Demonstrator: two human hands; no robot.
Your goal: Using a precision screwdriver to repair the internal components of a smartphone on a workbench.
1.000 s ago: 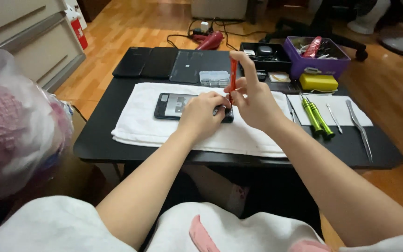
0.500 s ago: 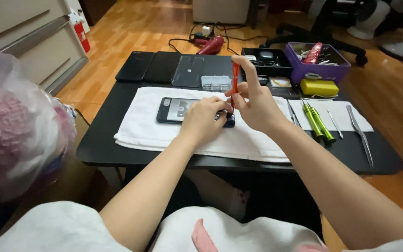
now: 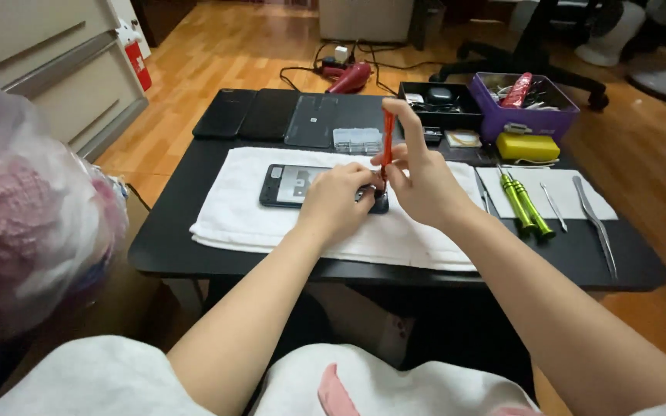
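Under both hands (image 3: 379,189), phone's (image 3: 290,185) right end and screwdriver (image 3: 387,139) tip hidden.

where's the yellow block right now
In the head view the yellow block sits at the far right of the black table, just in front of the purple bin and beyond the green screwdrivers.

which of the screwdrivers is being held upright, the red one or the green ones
The red screwdriver, held upright in the right hand over the opened phone. The two green screwdrivers lie flat on the white cloth to the right, untouched.
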